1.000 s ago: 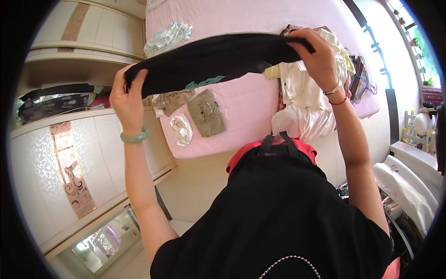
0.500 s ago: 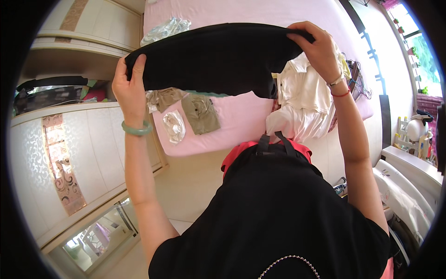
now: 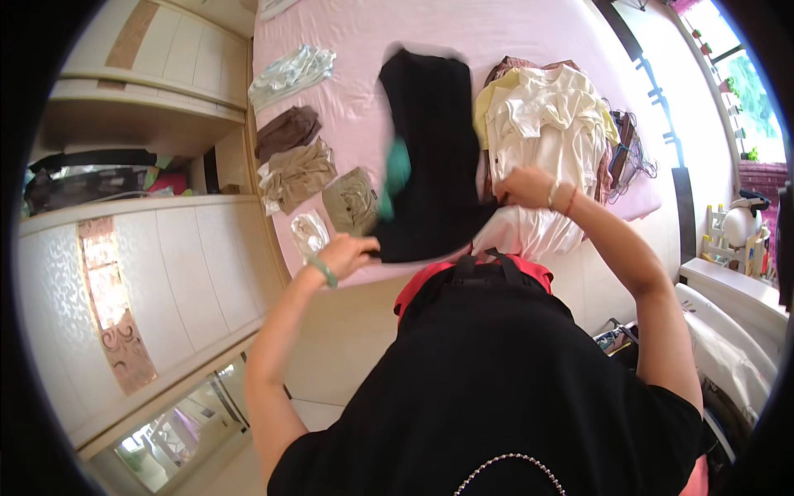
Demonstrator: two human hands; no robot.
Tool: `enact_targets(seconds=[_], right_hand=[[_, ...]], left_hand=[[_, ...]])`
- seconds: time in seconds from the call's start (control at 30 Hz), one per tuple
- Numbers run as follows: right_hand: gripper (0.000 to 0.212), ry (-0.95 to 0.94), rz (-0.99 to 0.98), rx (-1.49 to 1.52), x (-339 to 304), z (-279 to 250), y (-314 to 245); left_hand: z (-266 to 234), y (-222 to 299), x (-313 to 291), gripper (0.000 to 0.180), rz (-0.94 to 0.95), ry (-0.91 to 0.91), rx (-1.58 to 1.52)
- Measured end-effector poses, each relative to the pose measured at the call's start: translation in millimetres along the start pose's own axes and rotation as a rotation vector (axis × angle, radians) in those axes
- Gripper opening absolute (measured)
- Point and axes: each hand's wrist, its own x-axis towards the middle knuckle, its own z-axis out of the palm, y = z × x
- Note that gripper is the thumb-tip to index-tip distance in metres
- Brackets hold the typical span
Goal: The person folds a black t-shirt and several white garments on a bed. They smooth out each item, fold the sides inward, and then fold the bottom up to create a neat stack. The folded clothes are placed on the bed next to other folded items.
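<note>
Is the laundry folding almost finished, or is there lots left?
About halfway, it seems. Done: small folded pieces sit in a row along the left side of the pink bed. In hand: the left hand and right hand each hold a near corner of a black garment spread on the bed. Left: the unfolded pile at right.

One black garment (image 3: 430, 157) runs between my two hands, left (image 3: 347, 252) and right (image 3: 523, 186). Left of my left fingers lie five small folded pieces (image 3: 299, 169) in a row. Just beyond my right fingers sits one pile of pale shirts (image 3: 546, 116), with one bunch of hangers (image 3: 633, 153) further right.
</note>
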Motion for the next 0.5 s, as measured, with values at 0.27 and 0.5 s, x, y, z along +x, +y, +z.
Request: enact_targets(seconds=[0.27,0.5], right_hand=[[0.012,0.678,0.032,0.209,28.2,-90.1,10.9],[0.017,0.846,0.011,0.357,22.5,-136.3,-7.2]], left_hand=[[-142.9,44.6,13.4,0.022,-0.014,0.820,-0.339],[-156.7,68.0,3.8,0.024,0.127,1.013,-0.321]])
